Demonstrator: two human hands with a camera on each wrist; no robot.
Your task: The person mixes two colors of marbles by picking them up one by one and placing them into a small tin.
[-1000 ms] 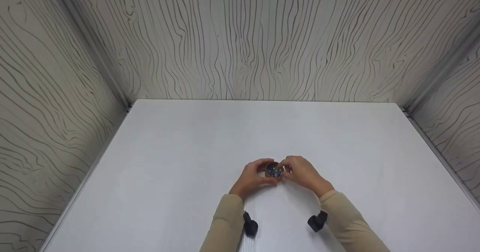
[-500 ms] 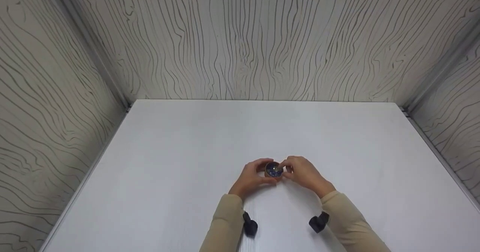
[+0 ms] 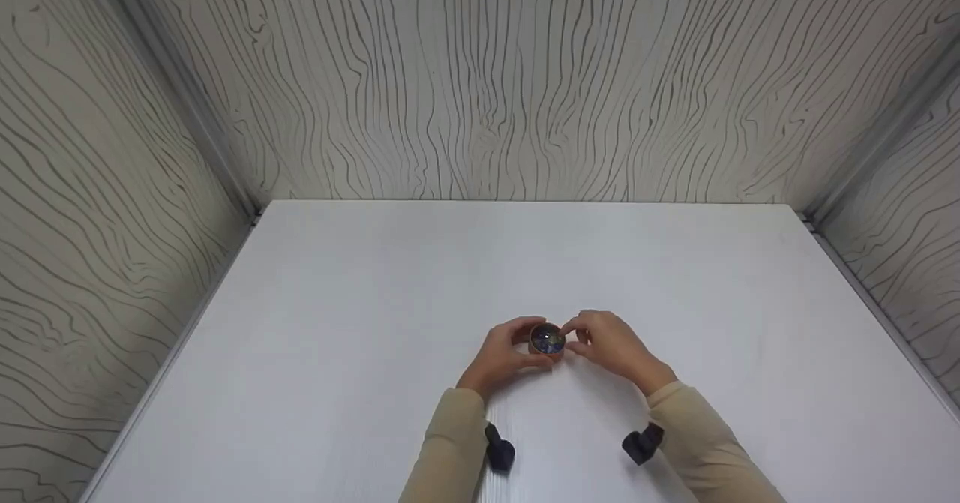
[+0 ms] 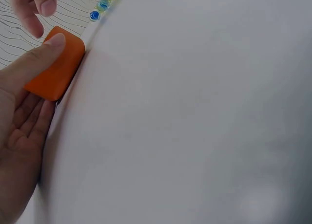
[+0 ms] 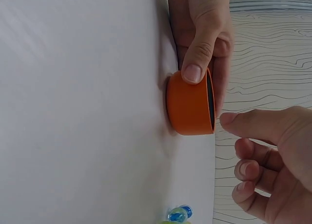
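Note:
A small orange cup (image 3: 546,340) stands on the white table, its opening upward. In the head view, blue and yellow-green glassy pieces, probably marbles, glint inside. My left hand (image 3: 504,354) holds the cup from the left, thumb on the near wall (image 4: 59,70) and fingers round the far side. My right hand (image 3: 609,344) is at the cup's right rim, with the index fingertip at the edge. Its thumb is just off the rim in the right wrist view, the other fingers loosely curled. Nothing shows between those fingers (image 5: 249,169).
Blue and yellow glass marbles (image 4: 102,5) lie in a row on the table right of the cup; in the head view I cannot make them out. Wood-patterned panels (image 3: 480,83) rise behind and beside the white table (image 3: 375,278). A black camera (image 3: 643,444) sits at each wrist.
My right hand has drawn back slightly to the right, its fingers going from inside the cup's opening to its rim. The cup has shifted very slightly left; my left hand keeps its hold.

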